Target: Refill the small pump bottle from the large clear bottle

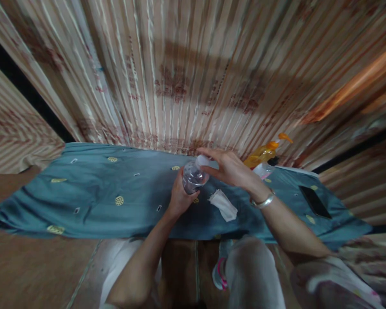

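Hands at work over a teal cloth (pixel 93 193) spread before a striped curtain (pixel 186 77): my left hand (pixel 179 198) wraps the body of a small clear bottle (pixel 193 178), raised just above the cloth, while my right hand (pixel 228 168) pinches its white cap (pixel 203 161). I judge the cap still seated, so the opening looks unfinished. A white tissue (pixel 224 205) lies beside it; an orange pump bottle (pixel 264 154) and dark phone (pixel 315 201) lie further right. No writing is legible.
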A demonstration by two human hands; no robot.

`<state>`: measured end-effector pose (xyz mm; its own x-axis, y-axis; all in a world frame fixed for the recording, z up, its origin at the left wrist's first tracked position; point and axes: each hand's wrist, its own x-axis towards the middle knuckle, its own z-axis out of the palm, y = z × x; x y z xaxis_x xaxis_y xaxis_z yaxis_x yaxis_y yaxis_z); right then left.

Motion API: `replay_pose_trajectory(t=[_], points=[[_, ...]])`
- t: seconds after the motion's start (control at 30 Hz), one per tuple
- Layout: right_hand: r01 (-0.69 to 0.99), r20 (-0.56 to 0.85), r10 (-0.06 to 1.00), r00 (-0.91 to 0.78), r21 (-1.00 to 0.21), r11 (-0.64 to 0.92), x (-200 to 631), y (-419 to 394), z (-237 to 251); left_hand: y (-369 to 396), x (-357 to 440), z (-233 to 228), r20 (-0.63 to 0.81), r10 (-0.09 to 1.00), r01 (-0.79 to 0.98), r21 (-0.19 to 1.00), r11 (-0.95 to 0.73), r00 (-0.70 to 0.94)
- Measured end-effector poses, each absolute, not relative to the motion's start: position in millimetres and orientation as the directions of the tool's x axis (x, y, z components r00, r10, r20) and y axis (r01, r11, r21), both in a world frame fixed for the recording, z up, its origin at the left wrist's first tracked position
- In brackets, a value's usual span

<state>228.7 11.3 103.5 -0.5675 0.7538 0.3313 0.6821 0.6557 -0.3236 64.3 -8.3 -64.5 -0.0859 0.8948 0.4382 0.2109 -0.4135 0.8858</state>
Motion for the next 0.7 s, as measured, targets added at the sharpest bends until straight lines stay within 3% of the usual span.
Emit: replay_pose_trajectory(t=[0.13, 0.33, 0.53, 0.7], points=[[0.715, 0.112, 0.721, -0.684, -0.090, 0.693, 226.4, 3.0, 134.0, -6.7, 66.0, -70.1, 0.462, 0.885, 0.259, 0.863, -0.435, -0.053], [0.777, -0.055, 0.803, -0.593, 0.220, 0.589, 217.1, 0.5, 150.6, -5.9, 67.9, -69.2, 0.482, 0.876, 0.319, 0.831, -0.456, -0.003], [0.701, -0.092, 0.710, -0.698, 0.115, 0.704, 224.8, 2.9, 154.1, -5.8, 67.6, -70.9, 0.502, 0.865, 0.345, 0.810, -0.474, 0.009], [0.755, -0.128, 0.772, -0.623, 0.159, 0.636, 223.8, 2.9, 156.0, -5.8, 68.0, -71.8, 0.520, 0.854, 0.335, 0.801, -0.497, 0.024]])
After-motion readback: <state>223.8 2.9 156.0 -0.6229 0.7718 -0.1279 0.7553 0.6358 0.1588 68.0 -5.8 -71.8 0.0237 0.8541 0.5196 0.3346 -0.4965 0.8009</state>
